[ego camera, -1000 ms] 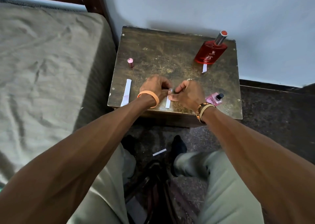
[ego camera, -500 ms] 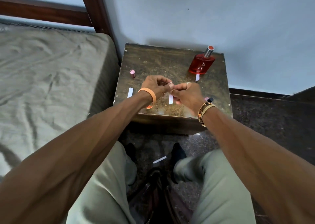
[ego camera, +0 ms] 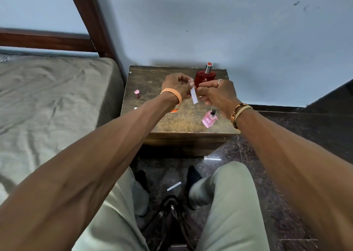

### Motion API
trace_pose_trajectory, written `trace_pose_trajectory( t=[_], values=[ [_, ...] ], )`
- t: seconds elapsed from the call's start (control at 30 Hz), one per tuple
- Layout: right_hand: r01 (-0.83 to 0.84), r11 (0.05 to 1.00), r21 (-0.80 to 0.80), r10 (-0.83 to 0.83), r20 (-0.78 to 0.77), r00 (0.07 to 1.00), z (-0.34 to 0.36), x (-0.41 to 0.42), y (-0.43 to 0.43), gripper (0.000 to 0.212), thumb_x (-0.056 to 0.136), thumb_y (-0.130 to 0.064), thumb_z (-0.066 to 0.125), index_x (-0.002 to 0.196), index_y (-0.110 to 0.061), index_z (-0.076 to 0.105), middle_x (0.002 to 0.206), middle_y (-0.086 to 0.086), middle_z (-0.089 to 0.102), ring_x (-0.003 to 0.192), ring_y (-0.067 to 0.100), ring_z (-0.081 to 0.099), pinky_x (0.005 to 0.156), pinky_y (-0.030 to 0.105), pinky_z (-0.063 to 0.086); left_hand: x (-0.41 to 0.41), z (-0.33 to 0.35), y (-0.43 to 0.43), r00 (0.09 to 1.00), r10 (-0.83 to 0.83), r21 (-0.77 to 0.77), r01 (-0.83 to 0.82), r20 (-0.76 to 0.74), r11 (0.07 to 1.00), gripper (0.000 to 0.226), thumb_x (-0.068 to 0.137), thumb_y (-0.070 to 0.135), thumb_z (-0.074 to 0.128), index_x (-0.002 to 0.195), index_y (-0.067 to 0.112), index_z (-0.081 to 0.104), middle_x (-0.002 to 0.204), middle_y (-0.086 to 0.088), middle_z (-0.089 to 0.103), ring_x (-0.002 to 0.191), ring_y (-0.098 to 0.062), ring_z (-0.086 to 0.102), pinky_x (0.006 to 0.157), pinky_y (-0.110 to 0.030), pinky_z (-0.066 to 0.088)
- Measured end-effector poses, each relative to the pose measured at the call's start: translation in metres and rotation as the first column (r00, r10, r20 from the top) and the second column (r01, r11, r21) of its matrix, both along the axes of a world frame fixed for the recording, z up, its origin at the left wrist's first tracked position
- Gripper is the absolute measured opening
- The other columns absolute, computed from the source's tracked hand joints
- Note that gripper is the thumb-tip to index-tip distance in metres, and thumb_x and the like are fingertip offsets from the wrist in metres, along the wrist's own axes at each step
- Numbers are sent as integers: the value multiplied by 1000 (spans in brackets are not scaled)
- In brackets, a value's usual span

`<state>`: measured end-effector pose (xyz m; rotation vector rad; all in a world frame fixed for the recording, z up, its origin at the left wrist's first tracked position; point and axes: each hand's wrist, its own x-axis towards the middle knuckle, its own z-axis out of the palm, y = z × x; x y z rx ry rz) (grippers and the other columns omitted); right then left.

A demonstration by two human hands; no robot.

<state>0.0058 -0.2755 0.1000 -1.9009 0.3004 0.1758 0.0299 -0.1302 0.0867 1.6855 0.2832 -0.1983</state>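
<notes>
A narrow white paper strip (ego camera: 193, 95) hangs above the small wooden table (ego camera: 179, 118). My left hand (ego camera: 176, 87) pinches its top end; an orange band sits on that wrist. Just right of the strip, my right hand (ego camera: 216, 93) has its fingers curled, and its fingertips lie close to the strip; whether they touch it I cannot tell. A red perfume bottle (ego camera: 205, 74) stands at the table's back, partly hidden by my hands. A small pink bottle (ego camera: 209, 119) without its cap stands near the front right.
A pink cap (ego camera: 137, 93) stands on the table's left side. Another white strip (ego camera: 174, 186) lies on the dark floor between my legs. A bed with a grey-green sheet (ego camera: 47, 105) fills the left. The wall is right behind the table.
Both hands have risen off the tabletop, lifting the white strip into the air. The view has tilted upward, showing more wall.
</notes>
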Motion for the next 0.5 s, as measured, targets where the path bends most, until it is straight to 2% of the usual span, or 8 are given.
trace_pose_trajectory(
  t=[0.13,0.23,0.33,0.4,0.5],
  values=[
    [61,979,-195,-49,67,997,-14,-5,-26,17,78,-11,76,85,-26,72,94,-3,72,89,14,69,78,30,58,-2,-19,-22,997,-53,97,58,-53,994,19,79,5,74,69,20,68,81,-7,74,80,-23,72,76,-43,60],
    [31,946,-322,-14,55,998,-30,-12,-42,29,75,-8,76,103,-18,73,94,-4,70,92,14,67,80,26,56,-11,-44,-35,992,-77,122,88,-96,989,21,79,6,75,68,23,68,83,-6,74,83,-24,72,80,-43,59],
    [-73,929,-363,64,-37,997,-48,-19,-51,48,70,-13,83,116,-16,68,103,-2,67,97,14,64,80,23,53,-20,-63,-46,992,-65,146,81,-111,986,24,80,8,73,65,25,67,81,-1,72,85,-23,71,81,-44,59],
    [-127,911,-392,110,-64,992,-59,-23,-52,56,69,-20,86,121,-15,65,109,-2,66,99,13,61,81,23,52,-25,-71,-52,990,-65,143,83,-126,986,20,83,6,71,71,21,66,81,-2,70,85,-22,69,81,-43,58],
    [-156,904,-397,139,-71,988,-69,-29,-48,51,73,-26,86,119,-15,66,104,-5,65,98,14,61,81,24,52,-28,-82,-55,988,-51,167,75,-145,983,16,83,9,71,74,21,66,78,0,68,80,-21,68,81,-42,59]
  ],
)
